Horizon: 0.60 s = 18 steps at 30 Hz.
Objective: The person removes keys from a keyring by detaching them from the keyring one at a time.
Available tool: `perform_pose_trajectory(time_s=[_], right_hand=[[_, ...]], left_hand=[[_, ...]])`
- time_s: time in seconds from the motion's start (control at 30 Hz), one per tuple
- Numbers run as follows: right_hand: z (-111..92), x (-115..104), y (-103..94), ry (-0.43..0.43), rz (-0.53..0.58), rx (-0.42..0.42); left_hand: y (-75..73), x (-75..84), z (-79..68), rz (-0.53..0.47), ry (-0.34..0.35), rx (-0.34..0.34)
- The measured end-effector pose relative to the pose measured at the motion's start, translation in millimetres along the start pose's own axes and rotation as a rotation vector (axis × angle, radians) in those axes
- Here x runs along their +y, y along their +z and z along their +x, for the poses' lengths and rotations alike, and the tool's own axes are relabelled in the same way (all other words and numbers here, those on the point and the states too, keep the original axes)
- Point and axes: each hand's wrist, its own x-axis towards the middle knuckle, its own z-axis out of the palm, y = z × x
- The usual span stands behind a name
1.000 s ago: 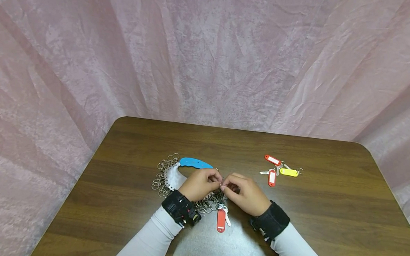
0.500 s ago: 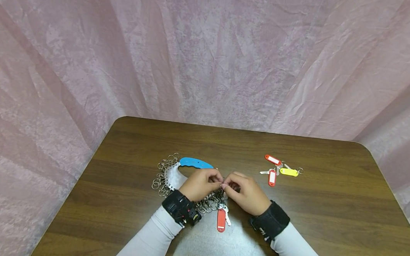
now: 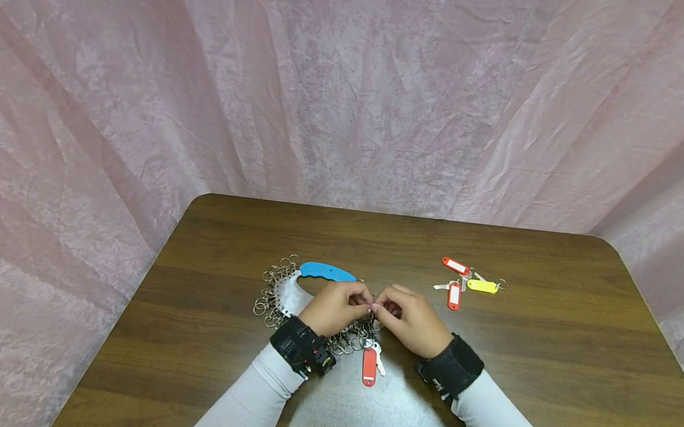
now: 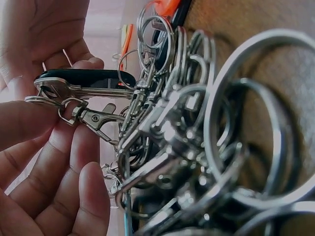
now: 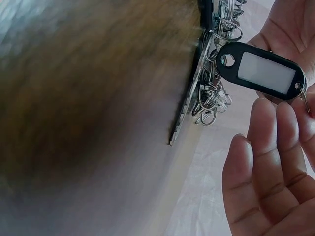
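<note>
Fingertips of my left hand (image 3: 334, 308) and right hand (image 3: 412, 320) meet over a key holder, both pinching a small split key ring (image 4: 44, 101). From that ring hang a key (image 4: 93, 92) and a black key tag (image 5: 268, 71) with a white label. A metal snap clasp (image 4: 96, 118) is linked to the ring beside the left fingers. The holder has a pale curved plate (image 3: 291, 296) and a blue grip (image 3: 327, 271). Many clasps and rings (image 3: 260, 307) fringe its edge; my left hand hides part of it.
A red key tag (image 3: 370, 368) with a key lies at the holder's near edge. Further right on the wooden table (image 3: 545, 327) lie two red key tags (image 3: 454, 297) and a yellow one (image 3: 482, 286) with keys. A pink curtain (image 3: 383, 99) hangs behind.
The pinching fingertips of both hands have shifted very slightly to the right, and the right index finger has lifted a little. The holder and the loose tags stay in place.
</note>
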Motion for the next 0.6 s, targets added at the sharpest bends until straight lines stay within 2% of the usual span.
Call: perform_pose_trajectory(time_s=[0.6], right_hand=[[-0.3,-0.3,-1.6,0.069,-0.032,-0.007]], left_hand=[[-0.5,-1.4,0.4,0.030,0.048,-0.020]])
